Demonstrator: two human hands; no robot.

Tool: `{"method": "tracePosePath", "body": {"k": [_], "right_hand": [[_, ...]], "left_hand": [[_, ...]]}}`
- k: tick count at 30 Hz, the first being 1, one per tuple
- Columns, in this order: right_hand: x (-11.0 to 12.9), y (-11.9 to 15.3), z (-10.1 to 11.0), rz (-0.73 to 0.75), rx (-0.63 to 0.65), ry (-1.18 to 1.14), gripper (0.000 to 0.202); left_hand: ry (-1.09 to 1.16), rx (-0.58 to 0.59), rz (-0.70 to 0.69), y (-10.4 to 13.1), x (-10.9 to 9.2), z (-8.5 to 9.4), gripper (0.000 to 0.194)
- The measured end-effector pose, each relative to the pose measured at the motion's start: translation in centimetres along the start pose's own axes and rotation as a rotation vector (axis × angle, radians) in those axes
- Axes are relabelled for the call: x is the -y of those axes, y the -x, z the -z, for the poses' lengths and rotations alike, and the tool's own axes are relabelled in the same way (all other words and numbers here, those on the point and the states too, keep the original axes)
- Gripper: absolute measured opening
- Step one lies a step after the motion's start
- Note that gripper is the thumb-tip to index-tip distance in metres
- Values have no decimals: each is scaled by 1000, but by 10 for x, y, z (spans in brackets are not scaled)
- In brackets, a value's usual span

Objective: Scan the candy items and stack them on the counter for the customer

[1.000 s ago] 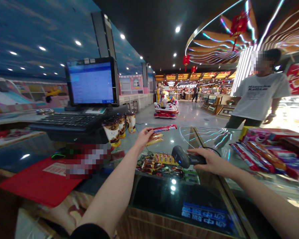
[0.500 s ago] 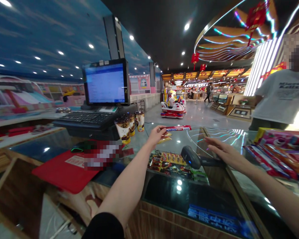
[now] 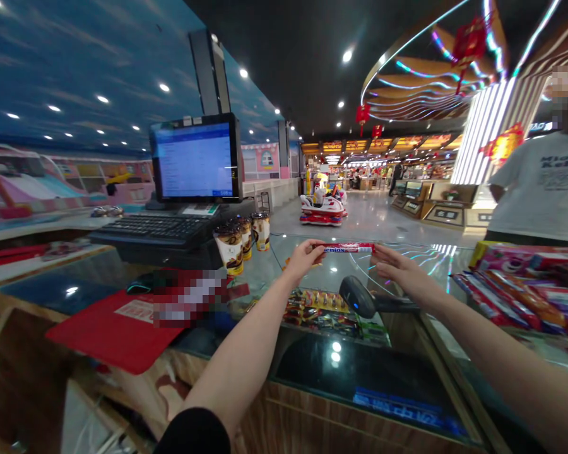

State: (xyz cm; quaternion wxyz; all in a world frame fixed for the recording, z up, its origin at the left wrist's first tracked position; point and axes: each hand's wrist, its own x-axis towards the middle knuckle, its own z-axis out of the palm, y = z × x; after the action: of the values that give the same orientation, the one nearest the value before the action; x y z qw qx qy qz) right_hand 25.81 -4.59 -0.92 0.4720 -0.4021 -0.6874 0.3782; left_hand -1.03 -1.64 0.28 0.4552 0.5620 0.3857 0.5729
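Note:
A red roll of Mentos candy (image 3: 349, 248) lies level between my two hands above the glass counter. My left hand (image 3: 307, 257) pinches its left end. At its right end are the fingertips of my right hand (image 3: 400, 268), closed on the wrapper. Below the roll, a black handheld barcode scanner (image 3: 358, 296) rests on the glass, close under my right hand. Partly hidden behind my left hand is a small yellow-orange packet (image 3: 316, 263). Small packaged goods (image 3: 319, 309) show through the glass beneath the scanner.
To the left stand a monitor (image 3: 195, 157), a keyboard (image 3: 156, 228) and several patterned cups (image 3: 230, 248). A red mat (image 3: 108, 334) holds a mouse (image 3: 139, 285). Candy packs (image 3: 506, 296) are piled at right, before a person in a white shirt (image 3: 539, 189).
My right hand has come in from the right and closed on the free end of the Mentos roll. The view has turned slightly to the right.

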Motion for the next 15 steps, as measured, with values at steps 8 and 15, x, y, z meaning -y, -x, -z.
{"method": "tracePosePath", "body": {"k": [8,15], "right_hand": [[-6,0,-5,24,-102,-79,52],[10,7,0,5,-129,-80,48]], "left_hand": [[-32,24,4,-1,-1,-3,35],[80,-117,64,-5,-11,-19,50]]}}
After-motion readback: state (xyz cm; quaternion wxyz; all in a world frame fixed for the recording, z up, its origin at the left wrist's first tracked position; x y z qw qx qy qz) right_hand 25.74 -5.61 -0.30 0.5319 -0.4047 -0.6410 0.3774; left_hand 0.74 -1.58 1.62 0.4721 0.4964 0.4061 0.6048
